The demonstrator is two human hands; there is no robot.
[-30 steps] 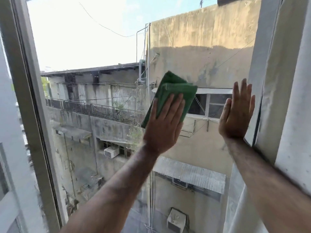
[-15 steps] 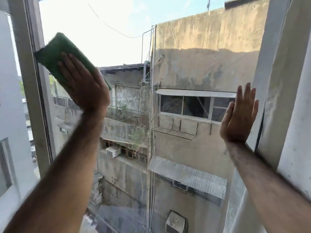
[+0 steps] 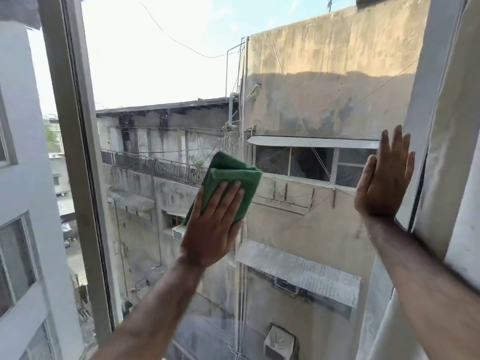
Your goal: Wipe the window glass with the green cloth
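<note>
The folded green cloth (image 3: 233,178) lies flat against the window glass (image 3: 166,74) near the middle of the pane. My left hand (image 3: 215,224) presses on it with fingers spread, covering its lower part; the cloth's upper half shows above my fingertips. My right hand (image 3: 384,178) rests flat on the glass at the pane's right edge, fingers up, holding nothing. Wet streaks run down the glass below the cloth.
A grey window frame post (image 3: 75,157) bounds the pane on the left. A pale curtain (image 3: 452,141) hangs along the right side, close to my right forearm. Concrete buildings stand outside beyond the glass.
My left hand swept the cloth from the middle to the upper left by the frame, then back down to the middle. My right hand stayed flat on the glass.
</note>
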